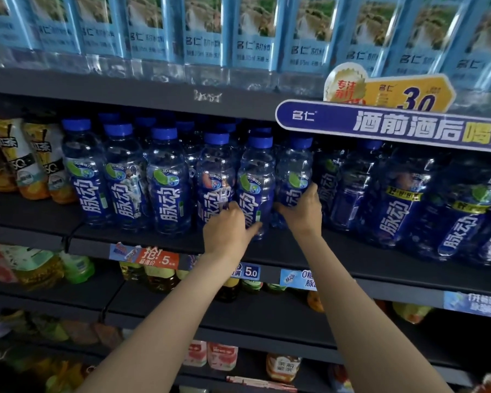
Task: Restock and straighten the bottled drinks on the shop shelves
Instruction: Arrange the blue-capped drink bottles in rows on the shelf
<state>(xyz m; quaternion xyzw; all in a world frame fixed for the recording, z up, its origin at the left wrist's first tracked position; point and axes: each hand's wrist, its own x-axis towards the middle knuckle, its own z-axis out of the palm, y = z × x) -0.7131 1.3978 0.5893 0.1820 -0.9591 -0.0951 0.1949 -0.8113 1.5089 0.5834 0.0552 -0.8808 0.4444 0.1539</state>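
Likely heavy for their size when full, walls thin and springy, film label slick; best taken low around the waist, never by the cap; left hand (228, 224) curled round the lower body of one blue bottle (255, 188) at the front edge of the middle shelf (352, 251); right hand (302, 208) wrapped about the neighbouring bottle (293, 177), thumb up its side, set slightly further back; clear blue plastic, blue caps, dark blue labels with white characters and a green lime motif; standing upright in rows beside larger bottles (394, 199) of the same brand.
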